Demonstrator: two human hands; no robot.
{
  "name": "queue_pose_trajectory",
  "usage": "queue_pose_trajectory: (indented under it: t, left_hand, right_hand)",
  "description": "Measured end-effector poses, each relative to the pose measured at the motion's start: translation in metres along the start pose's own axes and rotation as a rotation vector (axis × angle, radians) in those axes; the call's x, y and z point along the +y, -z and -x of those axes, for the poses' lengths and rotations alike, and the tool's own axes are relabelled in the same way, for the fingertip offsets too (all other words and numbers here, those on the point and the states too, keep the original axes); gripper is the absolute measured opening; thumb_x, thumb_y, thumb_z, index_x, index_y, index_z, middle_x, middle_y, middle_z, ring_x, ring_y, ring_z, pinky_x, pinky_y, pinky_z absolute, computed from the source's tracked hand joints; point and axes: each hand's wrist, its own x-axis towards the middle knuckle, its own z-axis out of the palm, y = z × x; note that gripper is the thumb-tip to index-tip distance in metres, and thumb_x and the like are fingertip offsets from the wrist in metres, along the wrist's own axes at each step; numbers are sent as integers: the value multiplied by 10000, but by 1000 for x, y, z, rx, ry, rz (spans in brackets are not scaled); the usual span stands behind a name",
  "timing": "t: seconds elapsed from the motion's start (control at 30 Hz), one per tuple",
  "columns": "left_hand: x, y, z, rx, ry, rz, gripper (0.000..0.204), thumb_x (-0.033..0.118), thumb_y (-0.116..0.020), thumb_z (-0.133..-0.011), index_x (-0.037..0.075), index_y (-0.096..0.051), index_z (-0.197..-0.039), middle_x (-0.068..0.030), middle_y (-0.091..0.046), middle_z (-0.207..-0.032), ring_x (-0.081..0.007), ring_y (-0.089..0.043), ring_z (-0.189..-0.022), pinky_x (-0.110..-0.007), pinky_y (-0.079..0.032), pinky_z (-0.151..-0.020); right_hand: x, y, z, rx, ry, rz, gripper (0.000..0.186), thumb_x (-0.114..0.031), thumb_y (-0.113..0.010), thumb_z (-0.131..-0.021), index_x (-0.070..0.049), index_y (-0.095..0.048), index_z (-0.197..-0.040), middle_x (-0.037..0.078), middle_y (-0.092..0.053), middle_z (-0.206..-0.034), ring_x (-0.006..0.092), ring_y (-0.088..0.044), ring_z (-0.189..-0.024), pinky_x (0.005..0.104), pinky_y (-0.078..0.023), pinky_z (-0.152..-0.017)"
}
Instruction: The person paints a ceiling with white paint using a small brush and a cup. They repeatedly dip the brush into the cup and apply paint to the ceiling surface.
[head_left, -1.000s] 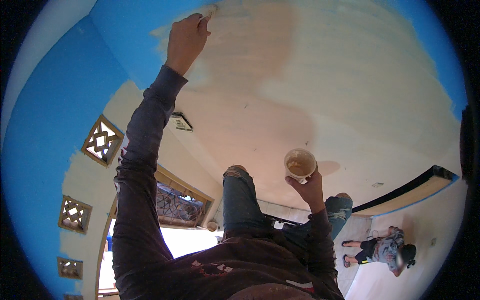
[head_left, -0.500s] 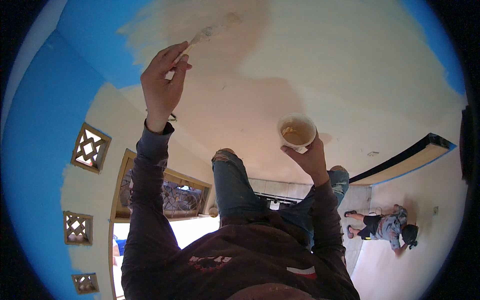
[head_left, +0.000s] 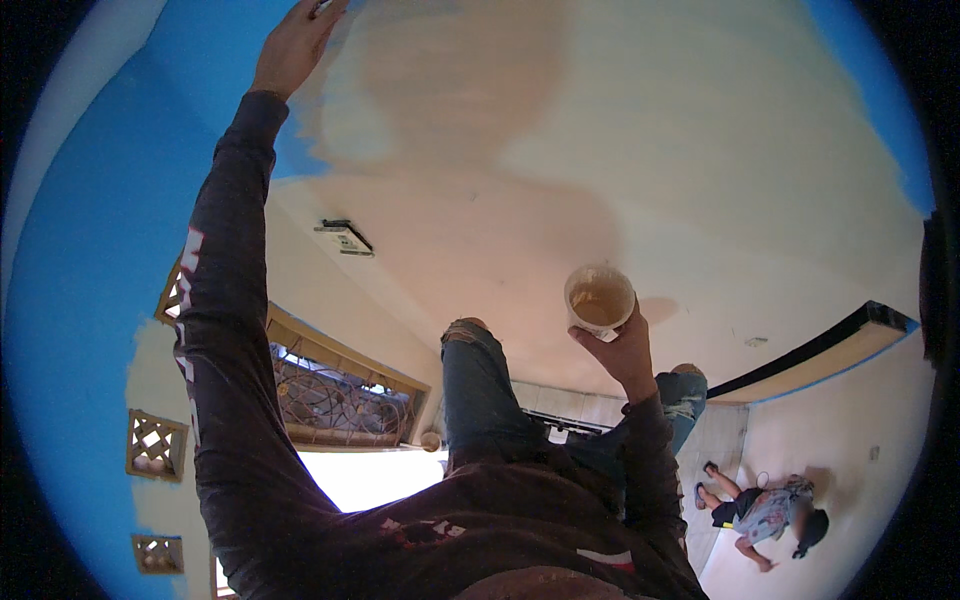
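My left hand (head_left: 295,48) is raised at the top edge, fingers closed on a thin handle (head_left: 323,8), apparently the paintbrush, whose tip is hidden or out of view. It is against the wall surface (head_left: 460,70), where cream paint meets bright blue and my shadow falls. Lower right, my right hand (head_left: 625,350) grips a translucent plastic cup (head_left: 599,298) with beige paint inside, above my bent jeans-clad knees.
A small dark-edged fixture (head_left: 343,237) sits left of centre. Decorative vents (head_left: 155,443) and a grille transom (head_left: 340,395) above a bright opening line the left. A black-edged ledge (head_left: 810,355) juts at right. Another person (head_left: 770,508) in shorts works by the right-hand wall.
My left hand with the brush has moved up and left to the top edge. The cup rose, then came down slightly. The other person's arm has moved.
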Motion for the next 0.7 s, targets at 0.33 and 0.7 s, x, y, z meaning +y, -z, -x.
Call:
queue_pose_trajectory:
  t: [0.33, 0.7]
  left_hand:
    - [-9, -11, -8, -211, 62, -60, 596, 157, -506, -1003, 406, -343, -1520, -132, -568, -1176, -358, -655, -900, -449, -588, -764]
    - [-40, -19, 37, -317, 72, -177, 662, 98, -482, -979, 393, -299, -1542, -132, -579, -1076, -358, -654, -881, -461, -584, -753]
  right_hand:
    - [0, -3, -1, -23, 19, 23, 751, -181, -892, -731, -2, -471, -1326, 173, -654, -1218, 264, -660, -1132, 399, -555, -947]
    - [27, -6, 10, -6, -34, -15, 761, -190, -904, -712, -10, -481, -1318, 166, -658, -1211, 263, -657, -1137, 400, -556, -948]
